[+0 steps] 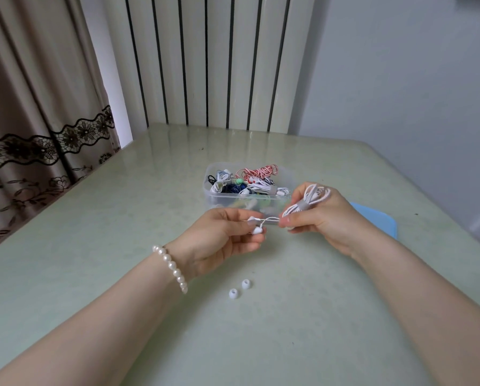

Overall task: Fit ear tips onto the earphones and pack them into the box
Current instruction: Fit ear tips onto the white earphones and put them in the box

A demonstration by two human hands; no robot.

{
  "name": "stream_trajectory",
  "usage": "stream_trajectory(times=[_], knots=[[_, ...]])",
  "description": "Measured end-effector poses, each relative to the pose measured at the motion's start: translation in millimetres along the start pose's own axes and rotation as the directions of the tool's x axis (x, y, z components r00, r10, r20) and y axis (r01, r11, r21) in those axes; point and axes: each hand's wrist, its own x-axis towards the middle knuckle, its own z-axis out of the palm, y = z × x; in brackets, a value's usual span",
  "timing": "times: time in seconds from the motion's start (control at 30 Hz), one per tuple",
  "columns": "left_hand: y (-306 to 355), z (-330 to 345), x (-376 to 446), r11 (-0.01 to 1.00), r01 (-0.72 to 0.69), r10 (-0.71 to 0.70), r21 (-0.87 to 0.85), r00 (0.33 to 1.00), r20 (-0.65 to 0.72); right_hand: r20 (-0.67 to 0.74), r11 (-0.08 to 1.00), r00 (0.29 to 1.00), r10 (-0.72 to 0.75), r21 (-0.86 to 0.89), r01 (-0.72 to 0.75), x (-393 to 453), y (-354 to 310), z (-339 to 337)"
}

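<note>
White wired earphones are held above the table between both hands. My right hand grips the coiled cable bundle, bound by a grey strap. My left hand pinches the two bare earbuds at the cable's free end. Two loose white ear tips lie on the table just below my left hand. Behind the hands stands a clear plastic box holding several coiled earphones in white, red-and-white, blue and black.
A light blue lid lies flat to the right, partly hidden behind my right hand. The pale green table ends at a curtain on the left and a radiator and wall at the back.
</note>
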Motion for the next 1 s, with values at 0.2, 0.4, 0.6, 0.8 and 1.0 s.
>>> stream_trajectory(times=[0.2,0.4,0.6,0.8,1.0], knots=[[-5,1,-1,0.984,-0.084,0.086,0.159,0.996,-0.01,0.327,0.992,0.937,0.12,-0.076,-0.101,-5,-1,-3],[-9,9,-5,0.947,-0.131,0.142,0.292,0.99,-0.015,0.245,0.983,0.969,0.035,-0.183,0.011,-4,12,7],[-10,12,-7,0.933,-0.131,0.15,0.334,0.988,-0.032,0.294,0.944,0.954,-0.052,-0.297,0.143,-5,12,10],[-7,8,-6,0.917,-0.145,0.159,0.371,0.987,-0.008,0.302,0.947,0.951,-0.065,-0.28,0.154,-4,14,10],[-3,1,-4,0.746,-0.109,0.178,0.657,0.983,-0.039,0.307,0.955,0.951,-0.046,-0.265,0.132,-4,15,8]])
